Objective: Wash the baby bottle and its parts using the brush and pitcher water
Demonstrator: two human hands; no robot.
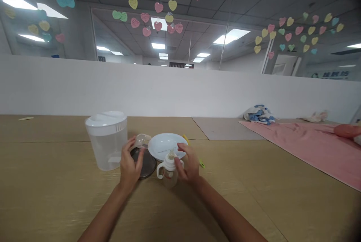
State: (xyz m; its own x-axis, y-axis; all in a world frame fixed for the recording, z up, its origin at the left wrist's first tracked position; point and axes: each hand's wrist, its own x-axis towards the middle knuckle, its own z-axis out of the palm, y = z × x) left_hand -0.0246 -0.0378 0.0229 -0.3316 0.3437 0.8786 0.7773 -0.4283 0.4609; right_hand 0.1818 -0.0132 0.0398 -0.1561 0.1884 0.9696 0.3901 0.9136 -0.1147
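A small baby bottle [168,169] with white handles and a nipple stands upright on the wooden table [56,197]. My right hand [187,165] grips the bottle's right side. My left hand [130,163] holds a clear dome cap [141,140] at its fingertips, over a dark round lid [146,165] lying flat on the table. Just behind the bottle lies a white divided plate [166,145]. A clear plastic jug with a white lid [107,145] stands to the left of my left hand.
A white partition wall [180,91] runs along the table's far edge. A pink cloth [316,144] covers the right side, with a blue-and-white bundle [259,114] at its far end. A grey mat [222,128] lies behind the plate.
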